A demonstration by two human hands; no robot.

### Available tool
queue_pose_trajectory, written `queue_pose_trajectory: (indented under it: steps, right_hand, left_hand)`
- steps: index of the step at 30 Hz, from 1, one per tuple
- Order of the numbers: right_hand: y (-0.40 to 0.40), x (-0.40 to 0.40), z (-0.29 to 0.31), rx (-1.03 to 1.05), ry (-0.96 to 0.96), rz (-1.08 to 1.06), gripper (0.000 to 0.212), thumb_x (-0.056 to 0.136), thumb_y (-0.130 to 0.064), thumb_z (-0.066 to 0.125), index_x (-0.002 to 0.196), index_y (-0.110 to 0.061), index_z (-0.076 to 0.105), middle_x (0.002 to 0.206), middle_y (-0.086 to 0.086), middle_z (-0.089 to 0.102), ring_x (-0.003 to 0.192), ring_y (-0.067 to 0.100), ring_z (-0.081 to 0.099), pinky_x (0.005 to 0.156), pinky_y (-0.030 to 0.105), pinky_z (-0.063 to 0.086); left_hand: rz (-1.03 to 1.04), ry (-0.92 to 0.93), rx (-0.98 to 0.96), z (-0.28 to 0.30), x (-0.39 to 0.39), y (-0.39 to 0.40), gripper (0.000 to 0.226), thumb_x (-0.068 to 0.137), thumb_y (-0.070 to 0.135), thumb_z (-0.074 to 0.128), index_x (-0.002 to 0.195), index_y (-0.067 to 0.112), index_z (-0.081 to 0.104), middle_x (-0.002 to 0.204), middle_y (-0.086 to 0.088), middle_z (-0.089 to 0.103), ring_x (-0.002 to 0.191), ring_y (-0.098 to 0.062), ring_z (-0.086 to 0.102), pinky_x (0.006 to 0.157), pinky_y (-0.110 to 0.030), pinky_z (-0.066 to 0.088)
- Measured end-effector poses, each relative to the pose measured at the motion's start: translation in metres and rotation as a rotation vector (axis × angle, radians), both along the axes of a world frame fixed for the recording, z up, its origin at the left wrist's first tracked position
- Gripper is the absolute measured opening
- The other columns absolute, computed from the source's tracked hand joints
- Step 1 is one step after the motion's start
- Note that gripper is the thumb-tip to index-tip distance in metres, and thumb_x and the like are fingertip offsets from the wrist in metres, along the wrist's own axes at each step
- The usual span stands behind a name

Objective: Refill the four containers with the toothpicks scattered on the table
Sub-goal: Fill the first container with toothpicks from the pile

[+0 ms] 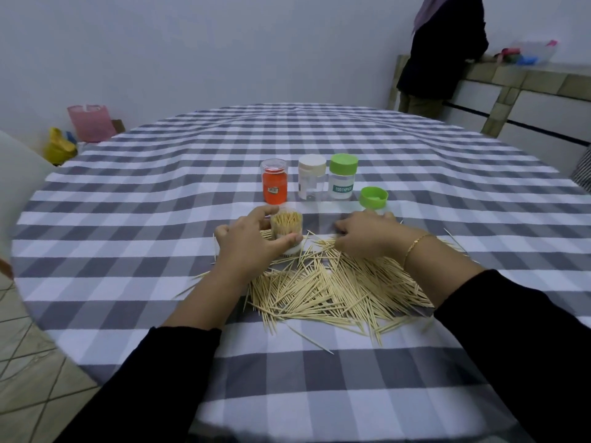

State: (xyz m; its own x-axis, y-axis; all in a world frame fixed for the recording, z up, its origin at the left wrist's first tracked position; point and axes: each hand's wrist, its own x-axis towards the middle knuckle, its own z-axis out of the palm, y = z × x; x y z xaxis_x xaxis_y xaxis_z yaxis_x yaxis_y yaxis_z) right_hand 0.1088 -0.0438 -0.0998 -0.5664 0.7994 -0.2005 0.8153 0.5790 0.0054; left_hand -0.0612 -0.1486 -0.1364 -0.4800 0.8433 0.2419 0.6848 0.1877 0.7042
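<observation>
My left grip (246,243) curls round the open jar (287,231), packed with upright toothpicks, near the worktop's (160,199) middle, while my right grip (367,235) lies knuckles-up on the loose toothpicks (335,289) piled toward the near edge, its fingertips hidden, so I cannot tell whether it pinches any.

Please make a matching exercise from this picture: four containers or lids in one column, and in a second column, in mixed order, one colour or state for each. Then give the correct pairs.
Things
1. open container
2. loose lid
3. left container in the back row
4. middle container in the back row

Descriptions
A. white cap on
B. orange inside, clear lid on
C. green, lying alone on the tablecloth
D. full of toothpicks, gripped by the left hand

Pairs: 1-D, 2-C, 3-B, 4-A
</observation>
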Motion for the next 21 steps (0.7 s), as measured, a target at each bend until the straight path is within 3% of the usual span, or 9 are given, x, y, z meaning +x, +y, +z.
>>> queue_pose_trajectory:
  steps: [4, 7, 13, 17, 21]
  right_hand:
    - [-0.003, 0.003, 0.002, -0.058, -0.041, 0.021, 0.053, 0.087, -0.041, 0.047, 0.139, -0.028, 0.043, 0.141, 0.008, 0.041, 0.133, 0.029, 0.029, 0.105, 0.049, 0.023]
    - [0.001, 0.0, -0.002, -0.013, -0.067, 0.042, 0.048, 0.089, -0.037, 0.046, 0.137, -0.028, 0.045, 0.138, 0.007, 0.04, 0.13, 0.028, 0.03, 0.103, 0.051, 0.024]
    - [0.007, -0.002, -0.012, 0.088, -0.131, 0.083, 0.035, 0.095, -0.022, 0.04, 0.128, -0.025, 0.054, 0.13, 0.004, 0.045, 0.124, 0.027, 0.034, 0.102, 0.052, 0.022]
    - [0.007, -0.003, -0.018, 0.203, -0.082, 0.116, 0.025, 0.094, -0.019, 0.041, 0.108, -0.023, 0.061, 0.115, 0.001, 0.052, 0.114, 0.023, 0.04, 0.096, 0.048, 0.024]
    - [0.008, -0.004, -0.027, 0.316, -0.02, 0.136, 0.026, 0.093, -0.018, 0.041, 0.105, -0.022, 0.064, 0.109, 0.0, 0.057, 0.108, 0.021, 0.046, 0.091, 0.045, 0.027]
  left_hand:
    - [-0.029, 0.02, -0.043, 0.002, 0.002, 0.004, 0.063, 0.076, 0.06, 0.069, 0.131, 0.036, 0.048, 0.122, 0.009, 0.064, 0.109, -0.006, 0.037, 0.096, -0.035, 0.022]
    - [-0.04, 0.007, -0.08, 0.003, 0.001, 0.009, 0.063, 0.073, 0.065, 0.068, 0.127, 0.038, 0.049, 0.118, 0.012, 0.066, 0.121, -0.009, 0.046, 0.088, -0.033, 0.017]
    - [-0.006, 0.045, -0.075, 0.002, 0.008, 0.014, 0.063, 0.075, 0.065, 0.067, 0.128, 0.038, 0.048, 0.115, 0.013, 0.066, 0.111, -0.007, 0.047, 0.091, -0.035, 0.02]
    - [0.01, 0.107, -0.052, -0.001, 0.008, 0.014, 0.067, 0.075, 0.068, 0.064, 0.133, 0.038, 0.046, 0.118, 0.011, 0.065, 0.119, -0.011, 0.049, 0.087, -0.033, 0.018]
    - [0.01, 0.132, -0.035, -0.004, 0.006, 0.015, 0.07, 0.074, 0.071, 0.062, 0.135, 0.04, 0.045, 0.12, 0.011, 0.064, 0.12, -0.011, 0.047, 0.088, -0.033, 0.018]
